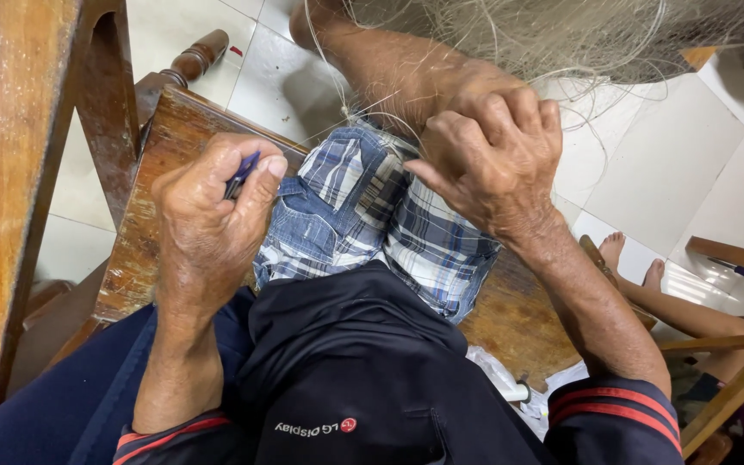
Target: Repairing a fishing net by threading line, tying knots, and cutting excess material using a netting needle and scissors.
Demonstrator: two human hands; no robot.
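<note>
The fine pale fishing net (561, 34) is the thing in work, and I take the bent knee in plaid shorts (372, 215) as the landmark for all places. The net hangs in a loose bundle above and to the right of the knee, and some thin single strands of it come down to the top edge of the knee, where they meet the right hand (492, 159).

The right hand sits just above and right of the knee. Its fingers are curled tight, closed in a pinch on the strands of the net, and the strands look stretched between the hand and the bundle. The left hand (213, 215) is just left of the knee, well apart from the net. It is also closed, gripping a small dark blue tool (241, 175) between thumb and forefinger; only a short part of the tool shows, so I cannot tell if it is a netting needle or something other.

As far as I can judge, the work is in the middle: one hand has the strands ready and tight, the tool is in the other hand but does not touch the net. How much of the net is finished I cannot tell, because the mesh is too fine and blurred.

Under the knee is a worn wooden seat (157, 215). Beyond it is a white tiled floor (647, 172), and far right of the knee are bare feet of another person (630, 258)
</note>
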